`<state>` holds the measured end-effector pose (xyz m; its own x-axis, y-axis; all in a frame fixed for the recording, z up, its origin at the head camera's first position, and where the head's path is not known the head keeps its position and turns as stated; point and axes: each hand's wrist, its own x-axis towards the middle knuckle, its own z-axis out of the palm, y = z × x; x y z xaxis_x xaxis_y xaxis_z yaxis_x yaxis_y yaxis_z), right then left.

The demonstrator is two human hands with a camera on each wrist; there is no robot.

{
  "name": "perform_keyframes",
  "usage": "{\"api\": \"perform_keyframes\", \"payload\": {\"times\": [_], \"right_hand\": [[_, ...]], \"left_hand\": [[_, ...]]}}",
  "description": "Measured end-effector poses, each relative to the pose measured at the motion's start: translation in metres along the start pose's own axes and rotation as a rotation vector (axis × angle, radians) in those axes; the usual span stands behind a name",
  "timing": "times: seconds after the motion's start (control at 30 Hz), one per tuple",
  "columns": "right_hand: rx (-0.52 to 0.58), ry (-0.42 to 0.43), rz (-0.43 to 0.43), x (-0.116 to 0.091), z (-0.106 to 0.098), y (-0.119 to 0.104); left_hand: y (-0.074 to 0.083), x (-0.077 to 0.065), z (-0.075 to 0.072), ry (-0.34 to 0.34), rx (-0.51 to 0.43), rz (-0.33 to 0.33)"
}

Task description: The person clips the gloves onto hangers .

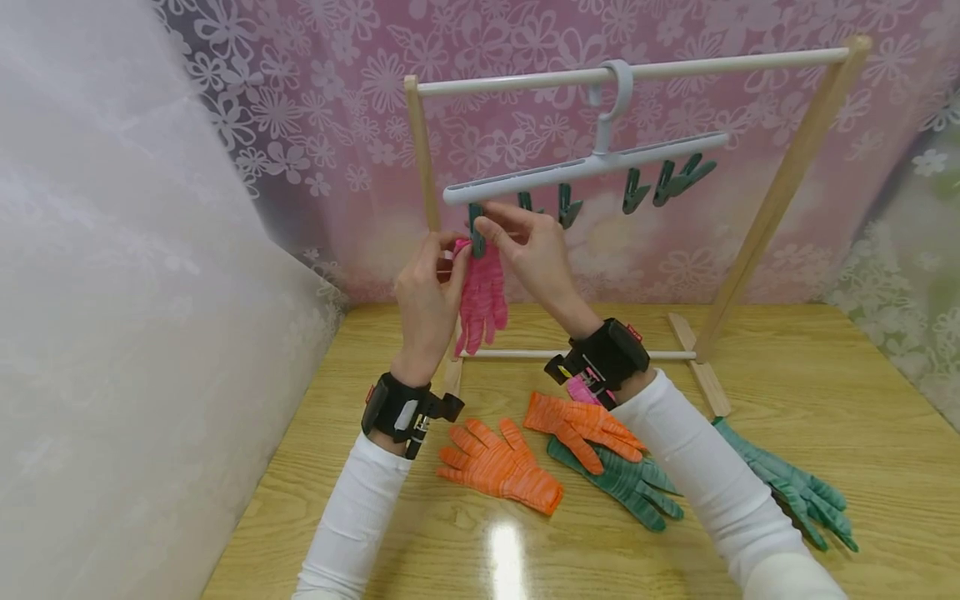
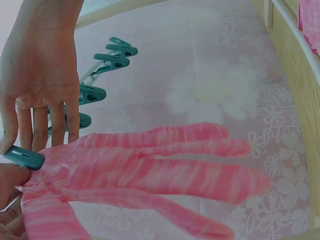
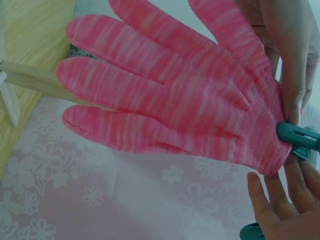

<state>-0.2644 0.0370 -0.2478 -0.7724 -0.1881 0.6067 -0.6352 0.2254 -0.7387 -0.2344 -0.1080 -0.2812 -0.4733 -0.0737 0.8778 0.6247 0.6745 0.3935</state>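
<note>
Head view: pink glove [image 1: 483, 300] hangs just under the left end of the hanger, cuff up, fingers down, its long axis near vertical and roughly in line with the green clip [image 1: 477, 237] at its cuff

Key relation, as judged: cuff edge against clip tip. In the right wrist view the clip's lower end overlaps the cuff; whether its jaws bite the cloth, cannot tell

Left hand [image 1: 426, 292]: pinches the cuff from the left, thumb beside the clip; the nearer of the two hands to the cloth

Right hand [image 1: 540, 258]: comes in from the right, thumb and finger narrow on the clip's upper part, lying higher than the left; other fingers extended beyond it, per the left wrist view

Further out: hanger [image 1: 525, 176] hooked on the rack's top bar [image 1: 517, 81], tilted, left end lower; spare clips [image 1: 567, 207] along it to the right

Below, on the desk [image 1: 285, 500]: orange gloves [image 1: 495, 467] and green gloves [image 1: 622, 487], well apart from both hands
</note>
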Motion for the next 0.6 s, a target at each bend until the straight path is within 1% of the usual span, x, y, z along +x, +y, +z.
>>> {"api": "perform_keyframes", "payload": {"times": [0.1, 0.3, 0.53, 0.6], "right_hand": [[-0.01, -0.023, 0.012, -0.001, -0.001, 0.002], [0.012, -0.065, 0.036, -0.004, -0.002, 0.005], [0.0, -0.086, 0.049, -0.013, -0.007, -0.014], [0.005, -0.097, 0.044, -0.012, -0.007, -0.009]], "left_hand": [[0.0, -0.001, 0.0, -0.005, -0.012, -0.003], [-0.002, -0.004, 0.001, -0.018, -0.036, -0.016], [-0.001, -0.007, 0.004, -0.045, -0.029, -0.035], [-0.001, -0.007, 0.004, -0.047, -0.026, -0.039]]}}
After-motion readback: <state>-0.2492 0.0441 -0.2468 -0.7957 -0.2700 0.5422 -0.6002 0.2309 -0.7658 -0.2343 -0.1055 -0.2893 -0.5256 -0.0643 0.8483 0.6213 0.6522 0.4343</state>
